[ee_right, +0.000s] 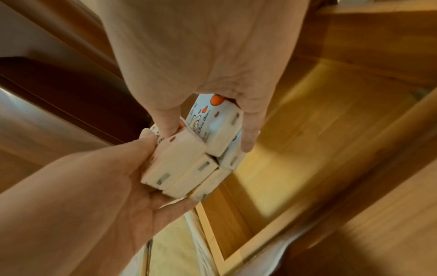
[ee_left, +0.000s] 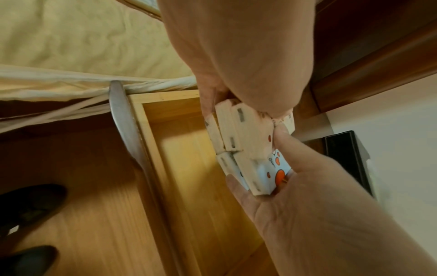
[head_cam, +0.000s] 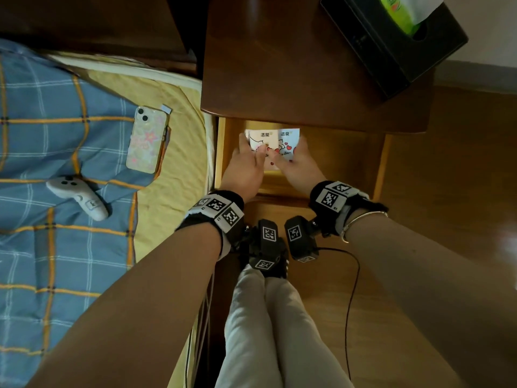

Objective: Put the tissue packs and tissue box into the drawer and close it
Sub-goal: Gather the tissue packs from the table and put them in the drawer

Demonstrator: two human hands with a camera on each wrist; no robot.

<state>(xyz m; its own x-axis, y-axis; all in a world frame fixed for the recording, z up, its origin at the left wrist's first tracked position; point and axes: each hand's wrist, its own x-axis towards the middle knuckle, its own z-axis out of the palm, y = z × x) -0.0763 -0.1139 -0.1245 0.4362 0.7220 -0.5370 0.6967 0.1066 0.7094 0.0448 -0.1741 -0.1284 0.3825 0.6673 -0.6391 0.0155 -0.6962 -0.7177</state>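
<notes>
Both hands, left hand (head_cam: pixel 246 161) and right hand (head_cam: pixel 295 163), gripped tissue packs (head_cam: pixel 272 141) over the open drawer (head_cam: pixel 344 152) below them; tissue box (head_cam: pixel 391 43) remained out.

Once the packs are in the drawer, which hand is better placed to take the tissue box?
Probably the right hand: the tissue box stands at the nightstand's far right corner, on its side. The left hand would cross over.

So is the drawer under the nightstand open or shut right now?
Open. The drawer is pulled out from under the nightstand top, its pale wooden floor exposed, and both hands hold the tissue packs over it.
</notes>
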